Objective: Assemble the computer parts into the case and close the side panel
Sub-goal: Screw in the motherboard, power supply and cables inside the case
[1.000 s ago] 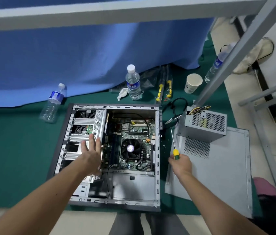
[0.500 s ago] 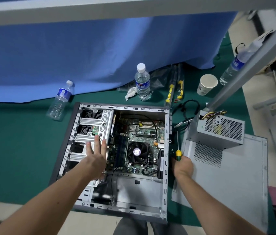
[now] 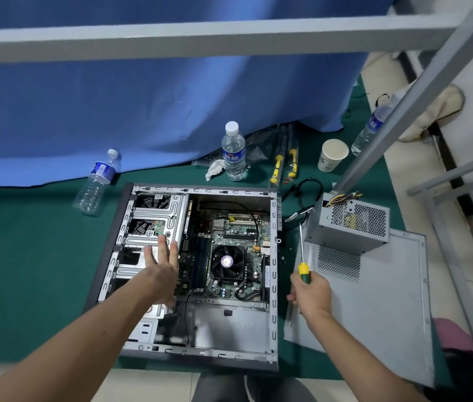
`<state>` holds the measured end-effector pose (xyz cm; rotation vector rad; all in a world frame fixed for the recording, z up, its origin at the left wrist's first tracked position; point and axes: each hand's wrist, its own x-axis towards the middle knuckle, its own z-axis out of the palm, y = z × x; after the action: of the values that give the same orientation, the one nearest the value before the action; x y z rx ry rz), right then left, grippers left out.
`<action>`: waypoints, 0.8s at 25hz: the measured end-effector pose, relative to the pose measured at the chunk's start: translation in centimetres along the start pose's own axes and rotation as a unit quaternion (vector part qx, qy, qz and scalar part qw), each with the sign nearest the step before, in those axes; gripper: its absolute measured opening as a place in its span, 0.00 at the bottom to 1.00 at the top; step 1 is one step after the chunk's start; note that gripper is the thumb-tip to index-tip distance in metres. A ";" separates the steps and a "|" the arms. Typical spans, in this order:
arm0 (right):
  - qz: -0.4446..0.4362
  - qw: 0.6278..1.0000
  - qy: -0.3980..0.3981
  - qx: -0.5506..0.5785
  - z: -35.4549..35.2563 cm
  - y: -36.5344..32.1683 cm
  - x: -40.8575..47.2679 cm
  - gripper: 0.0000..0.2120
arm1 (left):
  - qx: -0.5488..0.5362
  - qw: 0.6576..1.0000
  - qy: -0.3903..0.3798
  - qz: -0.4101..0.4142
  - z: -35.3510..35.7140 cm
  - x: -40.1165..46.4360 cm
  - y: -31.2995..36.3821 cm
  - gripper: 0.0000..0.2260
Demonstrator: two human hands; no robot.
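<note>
Open case [image 3: 273, 288] flat on green mat [image 3: 26, 271], motherboard and black fan [image 3: 227, 262] exposed; side panel [image 3: 380, 314] beside it under power supply [image 3: 351, 224]. Left hand [image 3: 161, 269] spread flat over drive cage [image 3: 159, 216]. Right hand [image 3: 312, 294] gripping yellow-green screwdriver [image 3: 303, 264].

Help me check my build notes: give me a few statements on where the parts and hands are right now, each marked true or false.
1. The power supply is mounted inside the case. False: it sits outside, on the side panel to the right of the case.
2. The right hand grips a screwdriver with a yellow and green handle. True.
3. The left hand holds a water bottle. False: it is open, fingers spread over the drive cage, holding nothing.
4. The side panel is off the case. True.
5. The paper cup lies on its side. False: it stands upright, mouth open upward.
</note>
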<state>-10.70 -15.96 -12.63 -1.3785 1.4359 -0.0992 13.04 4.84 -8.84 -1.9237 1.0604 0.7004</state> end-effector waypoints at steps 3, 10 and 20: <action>-0.025 0.999 0.006 0.031 -1.4 -1.6 -1.6 0.05 | 0.002 1.000 0.012 0.018 -0.2 -0.4 -0.1 0.49; -0.091 0.993 -0.044 0.058 -1.3 -7.2 -6.2 0.07 | -0.066 0.997 0.047 0.005 -2.1 -3.5 -0.4 0.46; -0.118 0.962 -0.243 -0.028 1.5 -11.9 -12.6 0.07 | -0.579 0.714 0.298 0.256 -6.1 -9.0 1.6 0.12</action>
<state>-5.16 -9.51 2.54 -1.4900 0.8700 0.1214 7.73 2.88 0.56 -3.1007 1.8750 1.3067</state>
